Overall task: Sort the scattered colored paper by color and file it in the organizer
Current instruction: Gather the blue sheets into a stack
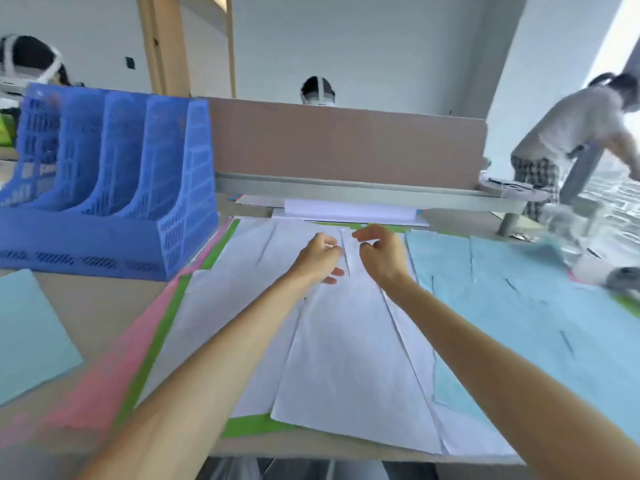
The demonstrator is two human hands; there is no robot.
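Several white sheets (346, 358) lie overlapped in the middle of the table, over green paper (162, 337) and pink paper (114, 368). Light blue sheets (512, 306) cover the right side, and one more light blue sheet (27, 334) lies at the left edge. The blue plastic organizer (114, 188) stands at the back left, its slots holding nothing that I can see. My left hand (320, 254) is over the far part of the white sheets, fingers curled, seemingly pinching a sheet edge. My right hand (379, 252) hovers beside it with fingers loosely curled and holding nothing.
A stack of white paper (349, 211) lies at the back by the brown partition (346, 147). Other people sit behind the partition and one bends over at the right. The table's front edge is close below my forearms.
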